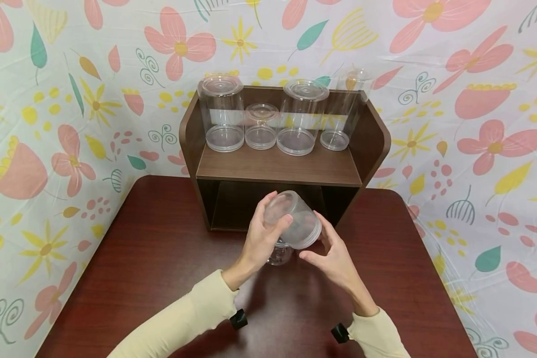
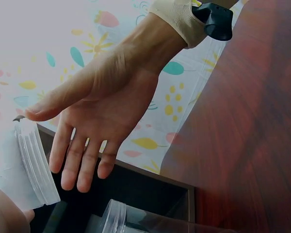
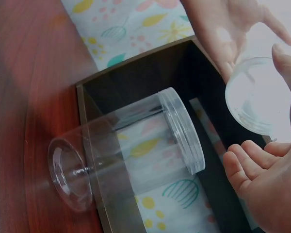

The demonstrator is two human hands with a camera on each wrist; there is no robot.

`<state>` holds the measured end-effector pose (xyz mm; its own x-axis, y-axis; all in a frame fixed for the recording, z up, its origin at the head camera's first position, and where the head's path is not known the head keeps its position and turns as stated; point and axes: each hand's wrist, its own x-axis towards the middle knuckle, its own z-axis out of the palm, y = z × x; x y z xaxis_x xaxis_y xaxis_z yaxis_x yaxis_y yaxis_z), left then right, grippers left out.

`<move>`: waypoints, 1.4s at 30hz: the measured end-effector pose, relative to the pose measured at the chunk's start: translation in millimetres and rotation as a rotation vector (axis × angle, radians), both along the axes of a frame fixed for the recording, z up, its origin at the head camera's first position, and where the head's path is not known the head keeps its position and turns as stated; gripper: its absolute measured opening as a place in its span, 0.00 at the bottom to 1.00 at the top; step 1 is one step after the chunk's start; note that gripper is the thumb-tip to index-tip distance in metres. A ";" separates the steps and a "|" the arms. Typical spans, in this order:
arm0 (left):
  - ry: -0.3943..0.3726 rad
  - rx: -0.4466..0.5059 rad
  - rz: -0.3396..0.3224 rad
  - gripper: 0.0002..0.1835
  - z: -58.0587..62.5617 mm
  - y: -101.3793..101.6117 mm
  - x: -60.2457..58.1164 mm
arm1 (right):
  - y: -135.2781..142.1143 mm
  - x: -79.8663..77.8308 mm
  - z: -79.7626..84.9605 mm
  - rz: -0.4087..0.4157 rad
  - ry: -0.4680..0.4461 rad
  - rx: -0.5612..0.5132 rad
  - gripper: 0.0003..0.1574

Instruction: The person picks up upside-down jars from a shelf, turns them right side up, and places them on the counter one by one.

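A frosted-looking clear plastic jar (image 1: 301, 223) is held tilted in front of the shelf unit, its ridged end toward the lower right. My left hand (image 1: 260, 237) grips its side, thumb across the front and fingers behind. Beside the ridged end is my right hand (image 1: 337, 258); in the left wrist view its fingers (image 2: 89, 155) are straight and apart, with the thumb close to the rim. Below the held jar, a second clear jar (image 3: 131, 141) stands on the table, mostly hidden in the head view. Glare hides whether a lid covers the held jar's end.
Behind the hands stands a brown two-level shelf unit (image 1: 277, 166). Several clear jars line its upper level, including a wide one (image 1: 223, 114) at the left and a narrow one (image 1: 335, 136) at the right. A dark red table (image 1: 161, 263) bears everything, with patterned fabric around it.
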<state>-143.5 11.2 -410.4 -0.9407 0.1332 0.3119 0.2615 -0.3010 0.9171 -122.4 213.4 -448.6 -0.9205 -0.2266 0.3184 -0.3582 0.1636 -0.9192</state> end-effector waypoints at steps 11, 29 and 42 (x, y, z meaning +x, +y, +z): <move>0.012 -0.028 -0.011 0.37 -5.3 6.6 2.9 | -3.6 -2.8 -3.1 -0.005 0.016 -0.040 0.61; -0.032 -0.191 -0.039 0.37 -7.2 -2.3 4.5 | -6.4 0.9 -0.5 -0.011 0.031 -0.166 0.52; 0.077 -0.248 0.024 0.29 -0.2 -25.7 3.7 | 7.6 1.9 10.1 -0.055 0.035 -0.310 0.48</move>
